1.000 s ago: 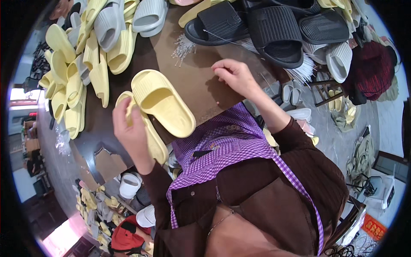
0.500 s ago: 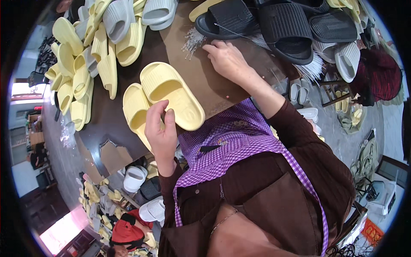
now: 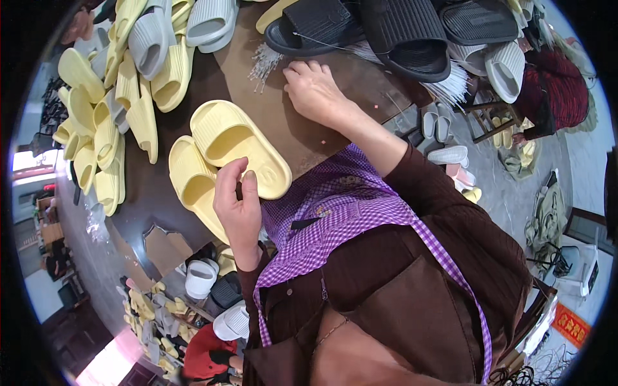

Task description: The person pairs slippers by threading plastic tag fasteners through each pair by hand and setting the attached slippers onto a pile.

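Note:
A pair of pale yellow slide slippers (image 3: pixel 248 168) lies at the table's near edge, one beside the other, toes pointing away. My left hand (image 3: pixel 238 209) is over their inner edges at the heel end, thumb and forefinger apart. Farther right, my right hand (image 3: pixel 313 90) rests back-up on the brown tabletop, fingers bent down and their tips partly hidden. Whatever they may pinch is too small to see. Just beyond it, to the left, is a bunch of thin white plastic ties (image 3: pixel 264 62). Black slides (image 3: pixel 402 38) stand behind that hand, with more white ties (image 3: pixel 450 83) beneath them.
Yellow slides (image 3: pixel 80 109) and grey slides (image 3: pixel 151 42) heap up along the table's left and far side. Torn brown cardboard (image 3: pixel 166 251) sits at the left edge. One person in dark red (image 3: pixel 557 90) works at right; another in red (image 3: pixel 207 352) is at lower left, near piled slippers.
The whole view has shifted a little, so the table things appear farther left. My right hand's fingers look more bent. My left hand stays by the yellow slides. The person in red has moved.

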The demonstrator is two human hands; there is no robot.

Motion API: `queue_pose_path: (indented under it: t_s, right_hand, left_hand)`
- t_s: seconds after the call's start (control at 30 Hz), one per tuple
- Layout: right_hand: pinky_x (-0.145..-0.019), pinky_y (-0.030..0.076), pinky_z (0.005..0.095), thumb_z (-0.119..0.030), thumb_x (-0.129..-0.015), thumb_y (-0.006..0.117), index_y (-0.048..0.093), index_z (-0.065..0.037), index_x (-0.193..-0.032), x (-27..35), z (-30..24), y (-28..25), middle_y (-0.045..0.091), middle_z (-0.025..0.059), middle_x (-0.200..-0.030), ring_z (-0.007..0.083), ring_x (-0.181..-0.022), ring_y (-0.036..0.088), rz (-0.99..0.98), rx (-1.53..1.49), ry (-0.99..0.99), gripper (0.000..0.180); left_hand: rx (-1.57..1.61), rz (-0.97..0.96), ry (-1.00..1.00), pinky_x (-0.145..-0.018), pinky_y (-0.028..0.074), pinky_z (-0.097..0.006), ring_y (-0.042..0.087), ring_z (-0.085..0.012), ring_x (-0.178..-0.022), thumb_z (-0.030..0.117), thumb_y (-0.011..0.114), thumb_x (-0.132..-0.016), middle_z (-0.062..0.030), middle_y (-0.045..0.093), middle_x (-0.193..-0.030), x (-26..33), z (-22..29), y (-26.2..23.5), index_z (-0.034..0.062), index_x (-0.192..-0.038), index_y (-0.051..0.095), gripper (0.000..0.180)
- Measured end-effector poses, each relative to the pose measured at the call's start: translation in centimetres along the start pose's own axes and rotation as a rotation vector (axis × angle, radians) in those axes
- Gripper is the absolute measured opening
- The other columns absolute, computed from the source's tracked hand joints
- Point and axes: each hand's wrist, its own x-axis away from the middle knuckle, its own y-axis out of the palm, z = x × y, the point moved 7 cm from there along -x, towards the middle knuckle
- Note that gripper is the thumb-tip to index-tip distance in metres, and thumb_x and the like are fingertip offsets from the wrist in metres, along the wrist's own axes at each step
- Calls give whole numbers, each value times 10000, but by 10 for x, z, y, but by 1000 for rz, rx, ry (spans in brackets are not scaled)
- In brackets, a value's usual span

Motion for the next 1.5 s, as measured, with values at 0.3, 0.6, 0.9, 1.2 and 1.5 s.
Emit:
queue_pose_path:
  t_s: [0.3, 0.6, 0.9, 1.2, 1.5]
  right_hand:
    - [-855, 410, 389, -76, -831, 560, 574, 27, -1045, 56, -48, -38, 558, 166, -1061, 323, -995, 511, -32, -512, -200, 239]
    - [-867, 414, 384, -60, -846, 546, 570, 34, -1037, 80, -58, -44, 551, 166, -1056, 322, -991, 508, -240, -707, -255, 214]
    - [-860, 450, 343, -67, -879, 517, 565, 15, -1113, 85, -5, -44, 589, 126, -1090, 271, -981, 558, -269, -912, -17, 253]
    - [-894, 440, 316, -131, -928, 494, 492, -27, -1270, 73, 87, -33, 524, 110, -1247, 210, -1097, 523, 44, -1425, 489, 357]
    - [-952, 403, 373, -147, -953, 441, 433, 51, -1281, 54, 102, -24, 459, 179, -1297, 263, -1154, 484, 187, -1541, 460, 383]
  left_hand:
    - [119, -44, -65, -754, 471, -284, 602, -197, -846, 52, 558, -849, -118, 619, -935, -13, -1, 19, -40, -1022, 583, 197]
    - [303, -315, -193, -688, 478, -239, 598, -109, -788, 71, 583, -841, -86, 644, -874, -49, -13, 74, -60, -1037, 593, 236]
    - [293, -401, -149, -569, 413, -188, 511, -49, -649, 81, 551, -881, 4, 573, -724, -61, -11, 120, -38, -1035, 610, 204]
    - [385, -288, -253, -481, 354, -205, 447, -40, -532, 112, 528, -903, 30, 508, -598, -56, -11, 108, -45, -997, 624, 206]
    - [374, -251, -287, -468, 339, -201, 425, -35, -514, 106, 527, -902, 39, 488, -585, -54, -15, 97, -39, -968, 632, 191]
